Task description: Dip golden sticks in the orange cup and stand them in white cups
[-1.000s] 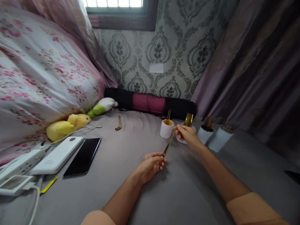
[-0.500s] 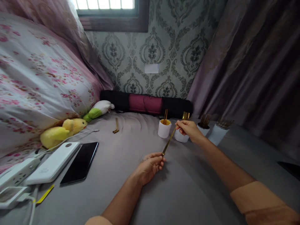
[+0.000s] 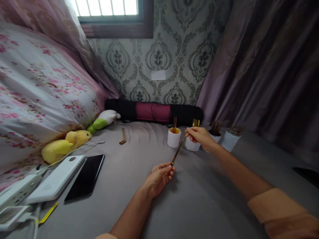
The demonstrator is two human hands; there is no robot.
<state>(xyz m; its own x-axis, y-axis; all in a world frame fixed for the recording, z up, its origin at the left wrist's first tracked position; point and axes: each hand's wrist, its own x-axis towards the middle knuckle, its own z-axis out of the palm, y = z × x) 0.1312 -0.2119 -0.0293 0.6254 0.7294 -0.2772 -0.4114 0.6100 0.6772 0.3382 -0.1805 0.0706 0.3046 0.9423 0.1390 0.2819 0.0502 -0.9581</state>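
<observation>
- The left hand (image 3: 159, 177) is low and near the person, resting on the grey bed (image 3: 199, 199).
- Its grip is closed: the thumb and fingers pinch the near end of a thin gold stick (image 3: 177, 151).
- The right hand (image 3: 199, 136) is farther away, up by the cups.
- Its grip is closed too, pinching the far end of the same gold stick.
- So the gold stick is held at both ends. It slants up from the left hand to the right hand, in the air just above the bed.
- A white cup with yellow inside (image 3: 173, 138) stands just left of the stick's far end. A thin brown stick pokes out of it.
- A second white cup (image 3: 190, 146) stands right under the right hand. Gold forks (image 3: 195, 122) stick up from it behind the hand.
- Two more white cups (image 3: 229, 141) stand to the right of the hand, with dark things in them. I cannot tell what those are.
- Two small gold pieces (image 3: 122, 136) lie on the bed, well apart from the hands.
- A black phone (image 3: 84, 177) lies on the left, touching a white power bank (image 3: 56, 181).
- A white power strip (image 3: 15, 194) is beside that.
- A yellow duck toy (image 3: 63, 146) and a white and green toy (image 3: 104, 119) lie against a flower blanket (image 3: 37, 83).
- A black and pink roll (image 3: 154, 112) lies along the wall, behind the cups.
- A dark curtain (image 3: 269, 66) hangs on the right.
</observation>
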